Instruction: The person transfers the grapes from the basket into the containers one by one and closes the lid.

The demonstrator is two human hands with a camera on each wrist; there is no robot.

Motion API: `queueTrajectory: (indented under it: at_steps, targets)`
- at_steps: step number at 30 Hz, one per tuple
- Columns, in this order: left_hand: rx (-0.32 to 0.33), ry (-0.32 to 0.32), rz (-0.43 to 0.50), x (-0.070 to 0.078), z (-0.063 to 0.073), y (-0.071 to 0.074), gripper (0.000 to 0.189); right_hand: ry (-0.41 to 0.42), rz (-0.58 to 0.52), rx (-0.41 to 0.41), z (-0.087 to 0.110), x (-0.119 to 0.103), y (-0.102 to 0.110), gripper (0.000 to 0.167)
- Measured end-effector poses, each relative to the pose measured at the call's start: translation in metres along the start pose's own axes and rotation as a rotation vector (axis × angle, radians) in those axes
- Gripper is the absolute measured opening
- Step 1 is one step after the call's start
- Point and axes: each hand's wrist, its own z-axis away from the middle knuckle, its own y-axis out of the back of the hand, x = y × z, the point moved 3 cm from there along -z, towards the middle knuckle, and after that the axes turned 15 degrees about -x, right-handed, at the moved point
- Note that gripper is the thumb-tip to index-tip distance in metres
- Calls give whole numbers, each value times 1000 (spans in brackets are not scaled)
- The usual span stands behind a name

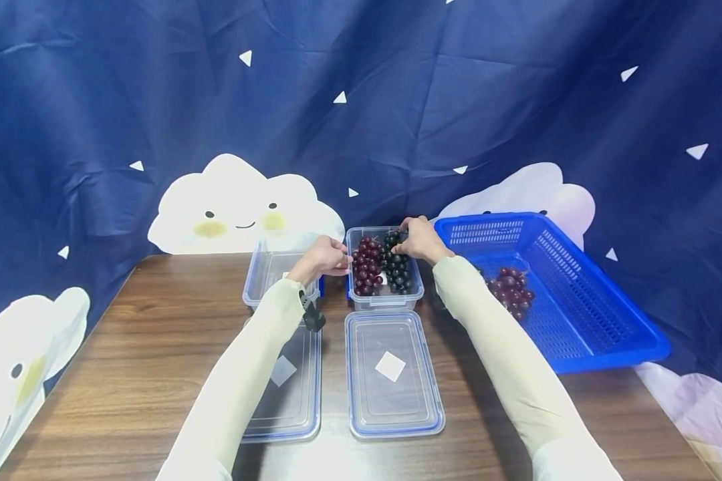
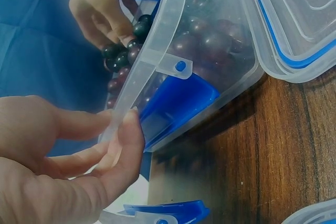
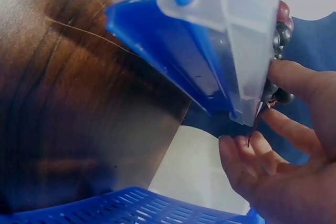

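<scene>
A clear plastic container (image 1: pixel 385 302) holds a bunch of red grapes (image 1: pixel 368 264) on its left side and a bunch of black grapes (image 1: pixel 401 267) on its right. At the left rim, my left hand (image 1: pixel 325 257) pinches the container's edge between thumb and fingers; the left wrist view shows this hand (image 2: pixel 79 156) beside a hanging blue latch (image 2: pixel 181 100). My right hand (image 1: pixel 422 239) reaches over the right rim and holds the upper end of the black bunch. In the right wrist view, a thin stem (image 3: pixel 255 121) sticks out by the right hand's fingers (image 3: pixel 286 127).
A second clear container (image 1: pixel 254 284) stands to the left, partly behind the left arm. Two clear lids, the left lid (image 1: pixel 297 401) and the right lid (image 1: pixel 394 401), lie in front. A blue basket (image 1: pixel 602 300) at right holds more red grapes (image 1: pixel 511 292).
</scene>
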Motion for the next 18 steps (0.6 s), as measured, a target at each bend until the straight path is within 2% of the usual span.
queueTrajectory:
  at_steps: [3, 6, 10, 14, 18]
  targets:
    - [4, 1, 1, -2, -1, 0, 38, 6, 52, 13, 1, -2, -2, 56]
    - [6, 3, -2, -1, -1, 0, 38, 18, 157, 30, -1, -5, -4, 53]
    - [4, 3, -7, -1, -1, 0, 38, 13, 300, -12, -8, -2, -12, 40]
    - [2, -4, -6, -1, 1, 0, 39, 10, 280, -94, -10, 3, -15, 39]
    - [0, -13, -19, -1, 2, 0, 39, 50, 182, -94, -4, -1, -7, 37]
